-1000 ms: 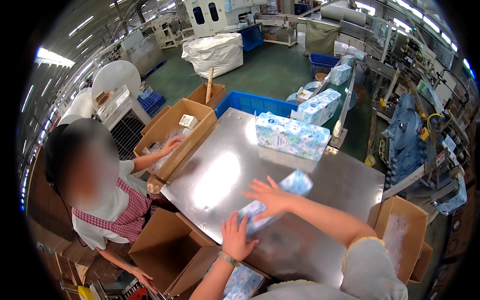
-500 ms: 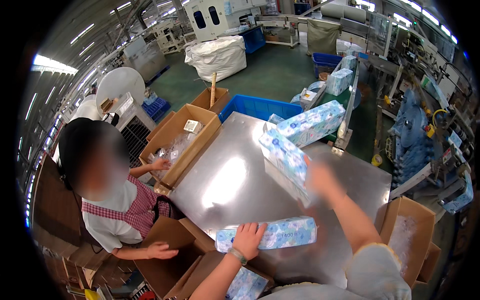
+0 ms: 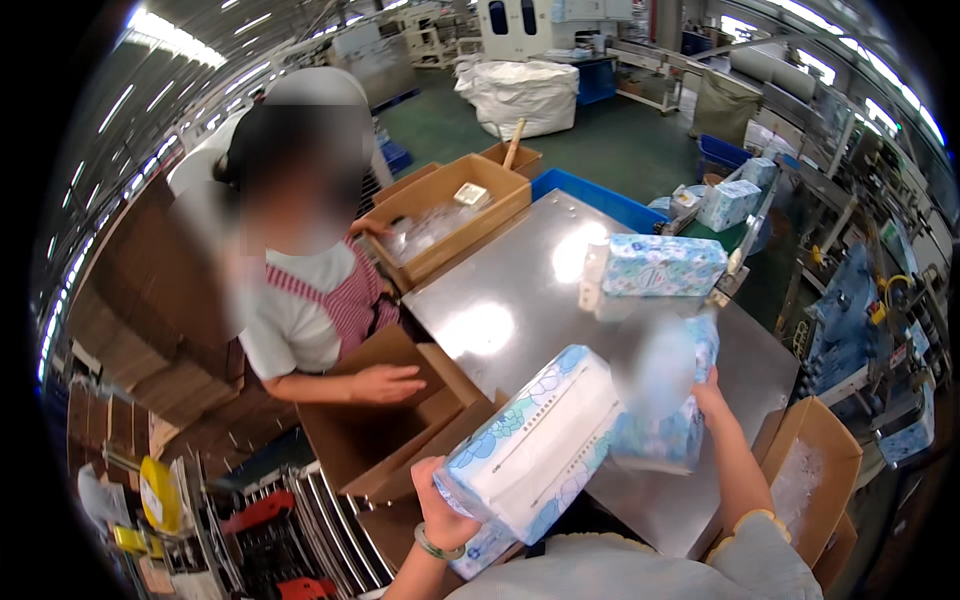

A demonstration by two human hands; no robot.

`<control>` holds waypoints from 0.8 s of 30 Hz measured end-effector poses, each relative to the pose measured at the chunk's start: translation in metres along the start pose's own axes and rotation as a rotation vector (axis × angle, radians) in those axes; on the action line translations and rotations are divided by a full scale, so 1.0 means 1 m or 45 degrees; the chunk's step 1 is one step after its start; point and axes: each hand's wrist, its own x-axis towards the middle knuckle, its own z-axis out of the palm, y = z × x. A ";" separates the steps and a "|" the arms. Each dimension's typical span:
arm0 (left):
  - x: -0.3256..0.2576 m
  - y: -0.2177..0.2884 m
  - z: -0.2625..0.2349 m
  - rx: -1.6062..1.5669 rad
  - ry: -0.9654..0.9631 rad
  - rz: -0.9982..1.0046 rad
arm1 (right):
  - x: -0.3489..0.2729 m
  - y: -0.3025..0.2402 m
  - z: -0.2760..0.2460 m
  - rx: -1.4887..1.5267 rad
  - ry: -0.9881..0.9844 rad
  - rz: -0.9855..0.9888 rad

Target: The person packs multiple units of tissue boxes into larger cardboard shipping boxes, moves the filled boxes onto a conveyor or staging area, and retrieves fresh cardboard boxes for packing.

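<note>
The left hand [image 3: 445,508] clamps its fingers on a floral pack's [image 3: 545,440] end; the right hand's [image 3: 709,397] fingers grip a second, blurred pack [image 3: 652,437] above the table [image 3: 530,335].

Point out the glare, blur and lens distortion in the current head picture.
In the head view, light glares in bright patches on the metal table; in the head view, a soft blur covers part of the pack by the right hand, while the large pack in the left hand is fairly sharp; in the head view, the fisheye leaves black corners.
</note>
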 end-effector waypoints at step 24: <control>-0.162 -0.066 -0.027 0.749 -0.757 -0.687 | -0.264 0.011 0.340 -1.699 -1.283 -1.948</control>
